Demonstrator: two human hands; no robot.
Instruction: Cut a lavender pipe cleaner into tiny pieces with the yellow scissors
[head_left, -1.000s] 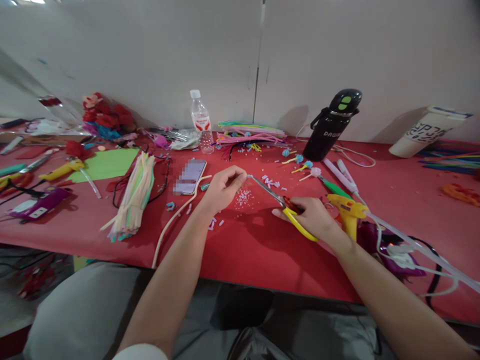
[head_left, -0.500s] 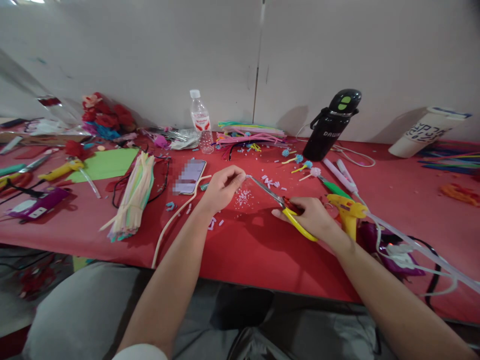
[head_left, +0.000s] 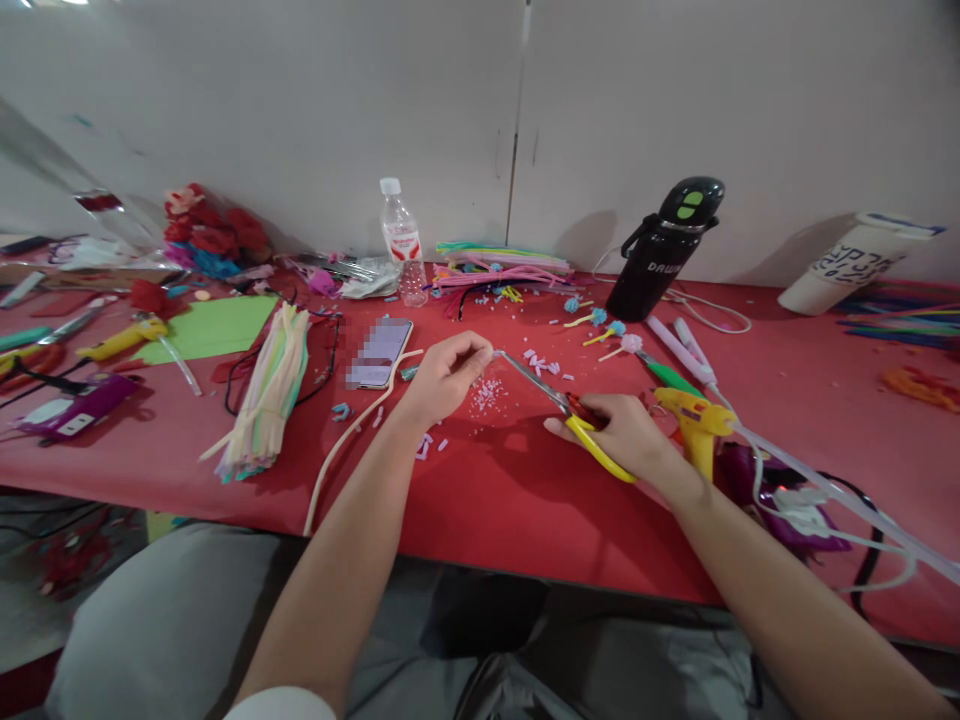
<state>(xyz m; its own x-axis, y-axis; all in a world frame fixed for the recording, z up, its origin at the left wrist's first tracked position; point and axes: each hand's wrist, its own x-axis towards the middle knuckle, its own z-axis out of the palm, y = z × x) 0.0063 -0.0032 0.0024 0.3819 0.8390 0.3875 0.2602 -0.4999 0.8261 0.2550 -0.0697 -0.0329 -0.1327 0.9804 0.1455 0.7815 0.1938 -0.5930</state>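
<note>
My right hand (head_left: 626, 435) is wrapped round scissors (head_left: 536, 378) with yellow and red handles, their blades pointing up and left. At the blade tips, my left hand (head_left: 454, 372) pinches a tiny pale lilac piece (head_left: 497, 353), mostly hidden by the fingertips. Below the blades lies a scatter of fine pale clippings (head_left: 489, 397) on the red tabletop (head_left: 480, 500). Short lilac pieces (head_left: 541, 364) lie behind the scissors, and more lie by my left wrist. A cream pipe cleaner (head_left: 337, 447) curves beside my left forearm.
On the left are a bundle of pastel pipe cleaners (head_left: 270, 390), a phone (head_left: 382, 352) and green paper (head_left: 217, 330). Behind stand a plastic bottle (head_left: 403, 245) and a black flask (head_left: 664, 255). To the right are a yellow glue gun (head_left: 697, 425), cords and a white cup (head_left: 855, 265).
</note>
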